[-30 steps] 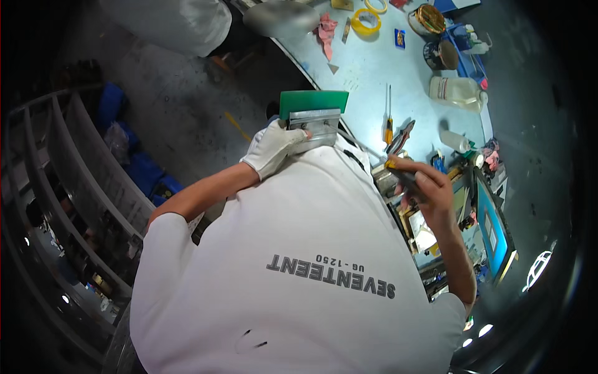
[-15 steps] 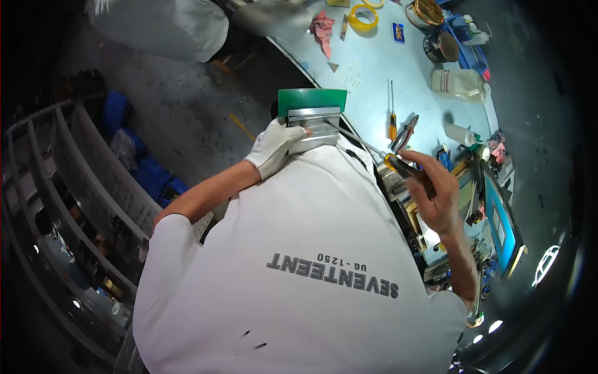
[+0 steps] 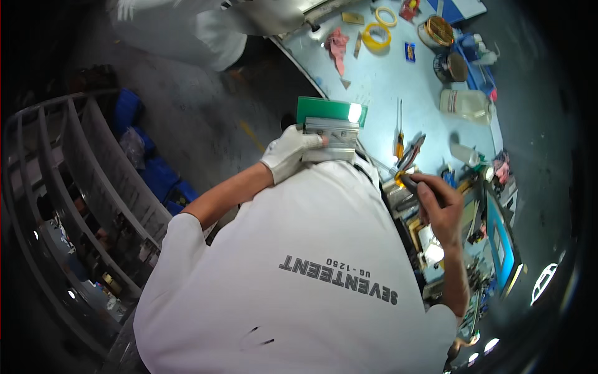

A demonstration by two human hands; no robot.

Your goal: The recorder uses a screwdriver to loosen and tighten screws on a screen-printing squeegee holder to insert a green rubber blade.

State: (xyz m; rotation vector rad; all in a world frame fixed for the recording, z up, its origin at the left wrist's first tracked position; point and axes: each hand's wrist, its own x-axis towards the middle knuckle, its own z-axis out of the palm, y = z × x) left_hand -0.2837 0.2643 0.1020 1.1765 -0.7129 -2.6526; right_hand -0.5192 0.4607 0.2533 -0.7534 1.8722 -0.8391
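Overhead view of a person in a white T-shirt (image 3: pixel 299 274) working at a pale blue workbench (image 3: pixel 374 75). The left hand (image 3: pixel 289 156), in a white glove, is closed around the near end of a ribbed grey metal block (image 3: pixel 333 134), pressing it from the left; a green board (image 3: pixel 329 110) lies directly beneath and behind the block, near the bench's front edge. The right hand (image 3: pixel 439 209), bare, is clenched around a dark tool handle (image 3: pixel 414 185), its tip pointing toward the block; what the tip touches cannot be told. Just beyond this hand lie a yellow-handled screwdriver (image 3: pixel 399 134) and a pair of pliers (image 3: pixel 413 151), side by side and apart from the block. Farther back on the bench are a translucent plastic bottle (image 3: pixel 467 103), a roll of yellow tape (image 3: pixel 376 37), a pink rag (image 3: pixel 338 45) and a round dark tin (image 3: pixel 450 65). A second person's white sleeve (image 3: pixel 212 31) shows at the top edge; a grey wire rack (image 3: pixel 68 187) stands at the left.
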